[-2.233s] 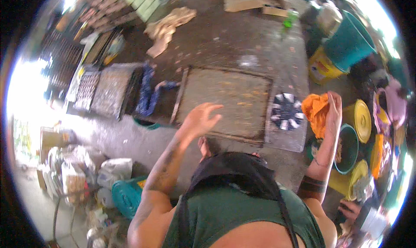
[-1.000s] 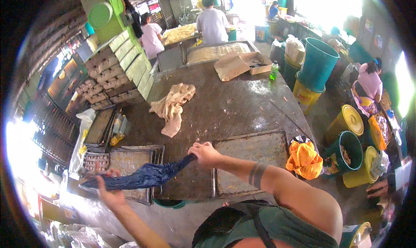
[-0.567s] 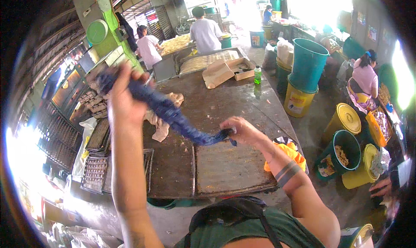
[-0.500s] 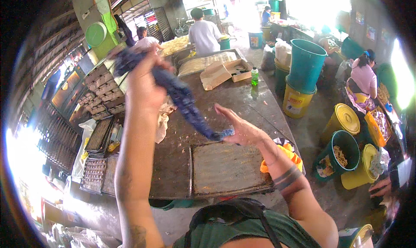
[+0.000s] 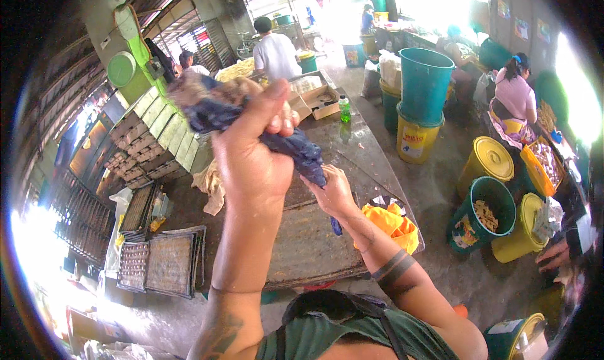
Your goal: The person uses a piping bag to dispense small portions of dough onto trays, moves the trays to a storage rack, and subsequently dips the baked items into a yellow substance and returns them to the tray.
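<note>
A dark blue cloth [image 5: 298, 152] is stretched and bunched between my two hands, above the worktable [image 5: 362, 162]. My left hand [image 5: 255, 143] is raised and closed around its middle, with a loose part hanging past the fist to the left. Lower and to the right, my right hand [image 5: 333, 191] is closed on the other end; a small blue bit shows just under that wrist. Below the hands lies a flat, stained metal tray [image 5: 308, 240]. An orange cloth [image 5: 390, 228] sits beside my right forearm at the table's edge.
More trays [image 5: 170, 262] and a beige cloth [image 5: 212, 187] lie at left, near stacked blocks [image 5: 151, 130]. A green bottle [image 5: 345, 110] and an open carton [image 5: 324, 102] stand farther back. Teal and yellow buckets [image 5: 420, 130] line the right. Several people work around the room.
My left hand has moved right and nearer to my right hand, which has closed on the cloth's end. The cloth between them is shorter and more bunched. The view has shifted slightly.
</note>
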Demonstrator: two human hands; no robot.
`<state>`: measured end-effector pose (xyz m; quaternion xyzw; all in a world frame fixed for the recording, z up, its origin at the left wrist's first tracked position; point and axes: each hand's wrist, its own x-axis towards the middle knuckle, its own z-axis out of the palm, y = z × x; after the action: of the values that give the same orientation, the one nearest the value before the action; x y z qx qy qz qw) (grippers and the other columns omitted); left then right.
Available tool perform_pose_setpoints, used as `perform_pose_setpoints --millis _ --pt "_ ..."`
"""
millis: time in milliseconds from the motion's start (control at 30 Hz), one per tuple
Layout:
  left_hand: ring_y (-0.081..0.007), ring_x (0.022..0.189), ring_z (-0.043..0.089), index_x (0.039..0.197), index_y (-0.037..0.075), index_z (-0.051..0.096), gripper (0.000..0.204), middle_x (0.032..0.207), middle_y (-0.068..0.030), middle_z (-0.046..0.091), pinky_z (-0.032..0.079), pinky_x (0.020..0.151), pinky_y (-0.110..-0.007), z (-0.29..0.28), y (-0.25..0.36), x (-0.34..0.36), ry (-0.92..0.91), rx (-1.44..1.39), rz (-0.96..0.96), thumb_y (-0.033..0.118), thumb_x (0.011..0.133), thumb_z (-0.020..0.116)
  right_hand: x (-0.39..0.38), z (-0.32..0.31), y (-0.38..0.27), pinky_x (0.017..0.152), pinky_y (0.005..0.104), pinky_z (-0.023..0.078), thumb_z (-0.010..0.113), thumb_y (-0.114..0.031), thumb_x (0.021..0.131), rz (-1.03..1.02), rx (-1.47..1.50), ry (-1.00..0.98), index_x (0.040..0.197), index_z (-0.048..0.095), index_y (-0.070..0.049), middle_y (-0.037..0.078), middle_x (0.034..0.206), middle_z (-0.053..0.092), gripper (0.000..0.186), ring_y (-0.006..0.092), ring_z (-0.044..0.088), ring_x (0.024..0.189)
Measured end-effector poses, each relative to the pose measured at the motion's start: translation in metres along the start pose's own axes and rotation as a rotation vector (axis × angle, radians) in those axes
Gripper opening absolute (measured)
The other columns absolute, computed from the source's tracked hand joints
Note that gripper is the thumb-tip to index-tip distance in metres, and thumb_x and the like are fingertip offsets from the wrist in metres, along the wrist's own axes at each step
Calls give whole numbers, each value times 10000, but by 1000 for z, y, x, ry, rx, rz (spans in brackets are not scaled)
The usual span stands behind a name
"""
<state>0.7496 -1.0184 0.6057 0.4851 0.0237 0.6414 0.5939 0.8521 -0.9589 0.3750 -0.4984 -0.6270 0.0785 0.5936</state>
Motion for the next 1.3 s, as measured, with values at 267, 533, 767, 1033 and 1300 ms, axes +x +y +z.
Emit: perform_pose_setpoints --millis 267,533,767,1033,1300 --pt "-98 628 403 834 121 508 168 645 45 384 390 726 -302 0 49 -13 -262 -48 47 172 974 587 -18 5 39 867 431 460 695 -132 740 -10 -45 -167 808 662 -57 99 865 679 107 318 634 924" --pt "-89 549 377 811 103 552 157 603 42 377 353 609 -270 -34 73 -4 -10 151 156 105 892 687 -58 24 84 806 445 486 644 -130 775 61 -99 -69 839 691 -53 151 870 689 110 355 662 881" --pt "-383 920 690 1084 -46 616 769 908 -254 682 508 902 -434 -139 43 -38 -709 2111 -117 442 568 912 -29 17 94 683 261 444 614 -274 977 521 681 252 958 685 -58 -5 855 643 229 88 543 770" --pt "-293 762 709 885 -41 674 267 763 -199 691 547 703 -389 -196 23 -55 -583 1564 -767 131 684 708 -10 12 50 589 350 462 646 -386 958 858 1211 350 797 598 -144 -11 721 558 294 156 554 651" --pt "-201 785 666 958 -22 669 269 872 -96 701 524 711 -338 -144 23 -106 -37 41 -649 77 717 734 -79 35 71 807 402 528 646 -186 904 518 882 -230 1201 555 -60 70 995 638 335 210 642 905"
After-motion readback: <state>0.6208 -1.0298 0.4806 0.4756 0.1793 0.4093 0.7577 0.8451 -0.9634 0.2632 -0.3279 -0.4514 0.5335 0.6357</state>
